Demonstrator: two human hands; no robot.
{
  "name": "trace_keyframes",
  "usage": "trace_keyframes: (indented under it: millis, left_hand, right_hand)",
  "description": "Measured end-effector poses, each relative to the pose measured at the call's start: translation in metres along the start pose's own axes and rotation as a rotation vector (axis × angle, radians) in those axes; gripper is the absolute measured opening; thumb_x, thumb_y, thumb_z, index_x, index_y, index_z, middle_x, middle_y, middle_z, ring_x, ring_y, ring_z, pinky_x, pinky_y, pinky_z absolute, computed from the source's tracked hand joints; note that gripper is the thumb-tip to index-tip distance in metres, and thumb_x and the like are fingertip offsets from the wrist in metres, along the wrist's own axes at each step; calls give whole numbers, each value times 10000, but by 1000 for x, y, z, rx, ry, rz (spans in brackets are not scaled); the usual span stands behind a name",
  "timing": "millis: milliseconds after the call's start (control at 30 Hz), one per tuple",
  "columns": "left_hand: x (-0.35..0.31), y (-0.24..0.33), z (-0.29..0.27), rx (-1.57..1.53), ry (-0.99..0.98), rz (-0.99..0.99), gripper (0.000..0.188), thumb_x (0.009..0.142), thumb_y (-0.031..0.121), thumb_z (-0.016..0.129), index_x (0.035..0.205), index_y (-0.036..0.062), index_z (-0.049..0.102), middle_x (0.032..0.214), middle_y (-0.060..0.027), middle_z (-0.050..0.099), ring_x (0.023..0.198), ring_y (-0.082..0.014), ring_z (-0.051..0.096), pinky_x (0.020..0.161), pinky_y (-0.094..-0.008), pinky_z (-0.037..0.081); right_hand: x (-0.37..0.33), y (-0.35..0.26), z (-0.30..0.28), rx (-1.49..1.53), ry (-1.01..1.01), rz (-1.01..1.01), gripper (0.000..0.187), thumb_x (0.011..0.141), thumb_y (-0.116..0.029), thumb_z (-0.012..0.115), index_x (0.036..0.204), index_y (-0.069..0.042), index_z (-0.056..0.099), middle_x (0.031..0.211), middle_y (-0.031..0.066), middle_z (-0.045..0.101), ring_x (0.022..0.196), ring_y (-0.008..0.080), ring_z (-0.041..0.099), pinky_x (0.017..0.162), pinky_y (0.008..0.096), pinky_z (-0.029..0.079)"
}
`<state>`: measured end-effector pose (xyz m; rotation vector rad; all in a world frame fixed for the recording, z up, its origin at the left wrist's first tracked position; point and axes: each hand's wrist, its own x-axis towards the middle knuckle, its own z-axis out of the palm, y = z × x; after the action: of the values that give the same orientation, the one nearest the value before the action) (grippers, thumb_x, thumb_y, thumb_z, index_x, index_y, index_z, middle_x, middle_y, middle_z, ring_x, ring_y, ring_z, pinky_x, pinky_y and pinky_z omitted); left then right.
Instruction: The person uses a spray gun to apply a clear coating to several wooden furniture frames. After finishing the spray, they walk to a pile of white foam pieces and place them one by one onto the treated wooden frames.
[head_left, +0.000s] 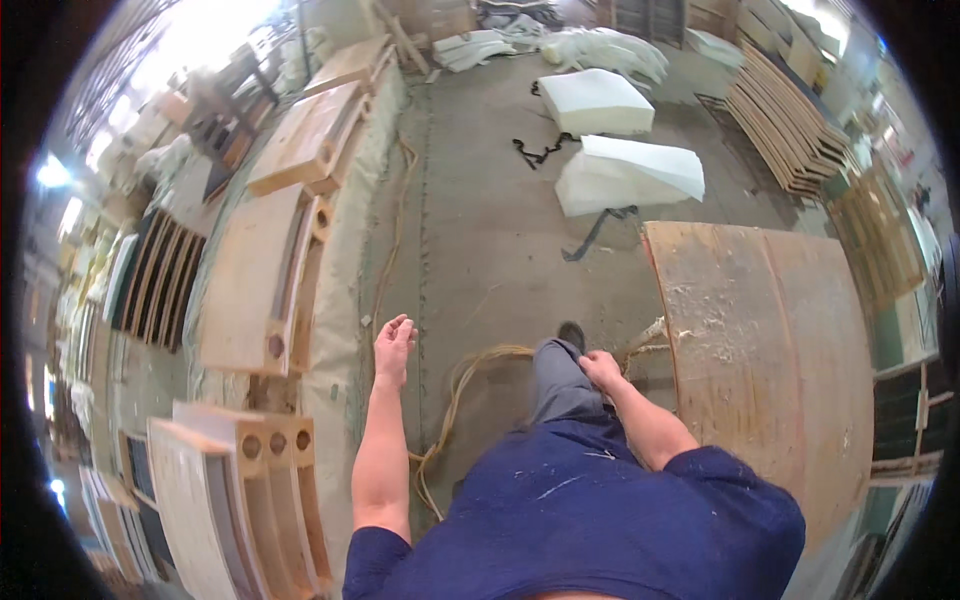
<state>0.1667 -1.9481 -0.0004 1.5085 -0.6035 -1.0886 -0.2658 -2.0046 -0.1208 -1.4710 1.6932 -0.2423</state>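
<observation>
My left hand [393, 345] hangs out in front of me, fingers loosely curled, holding nothing, close to the edge of a cloth-covered bench [345, 300]. My right hand [600, 367] is by my thigh, fingers curled in with nothing in them, just left of a large plywood worktop [770, 350]. I am mid-stride in grey trousers and a dark blue shirt. A yellowish hose [460, 390] loops on the concrete floor between my hands.
Curved plywood frame parts [265, 280] with round holes lie along the bench on the left. Two white foam blocks [625, 172] and black straps lie on the floor ahead. Stacked wooden slats [790, 120] stand at the far right.
</observation>
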Motion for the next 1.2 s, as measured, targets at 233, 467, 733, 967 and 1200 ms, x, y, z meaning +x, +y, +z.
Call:
trace_keyframes:
  millis: [233, 467, 733, 967, 1200]
  left_hand:
    - [179, -9, 72, 54, -68, -121, 309, 905, 216, 601, 1161, 47, 564, 814, 22, 578, 734, -73, 535, 622, -231, 429]
    - [207, -126, 59, 457, 66, -918, 207, 899, 278, 574, 920, 81, 634, 709, -27, 588, 662, -160, 572, 517, -340, 452]
    - [279, -149, 64, 721, -98, -536, 270, 873, 304, 601, 825, 41, 638, 744, -27, 618, 691, -176, 594, 584, -351, 471]
    - [564, -93, 112, 668, -147, -714, 221, 842, 289, 599, 760, 84, 614, 632, -19, 567, 539, -156, 525, 476, -332, 414]
    - [806, 48, 310, 202, -63, -517, 292, 915, 240, 604, 1126, 39, 579, 907, 8, 605, 798, -80, 566, 666, -240, 470]
  right_hand:
    - [208, -64, 17, -191, -216, -103, 522, 795, -409, 572, 1136, -16, 620, 1149, 211, 617, 1080, 360, 588, 931, 420, 458]
    - [391, -121, -74, -343, -556, 37, 521, 803, -396, 555, 1172, -31, 605, 1227, 208, 578, 1137, 365, 553, 960, 440, 450]
    - [574, -191, -212, -92, -47, 122, 546, 823, -426, 563, 1197, -28, 590, 1223, 198, 584, 1134, 356, 552, 968, 415, 439]
    - [683, -171, -205, -30, -29, 364, 598, 808, -449, 600, 1207, -3, 585, 1219, 190, 598, 1162, 304, 557, 973, 369, 437]
    - [803, -242, -244, -59, 148, 423, 649, 826, -463, 584, 1297, -25, 495, 1245, 224, 567, 1166, 365, 535, 976, 442, 423]
